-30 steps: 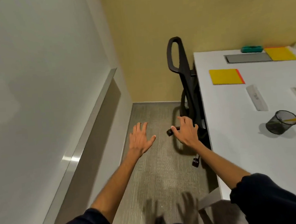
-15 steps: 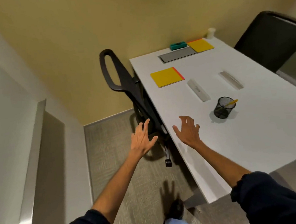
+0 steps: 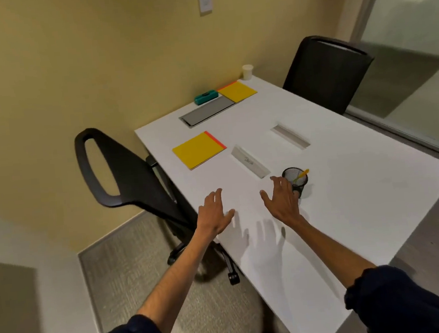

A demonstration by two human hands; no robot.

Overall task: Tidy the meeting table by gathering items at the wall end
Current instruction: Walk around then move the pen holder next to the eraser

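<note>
Both hands over smooth white surface (image 3: 351, 207), fingers spread, grasping nothing. R hand (image 3: 283, 200) beside round black mesh cup (image 3: 296, 181); L hand (image 3: 215, 213) near surface edge.

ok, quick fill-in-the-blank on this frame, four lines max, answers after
1. The black mesh cup holds a ____ pen.
2. The hand nearest that cup is the person's ____.
3. The white paper cup stands at the table's ____ end.
4. The number of yellow folders on the table is ____.

Missing words: yellow; right; wall; two.
</note>
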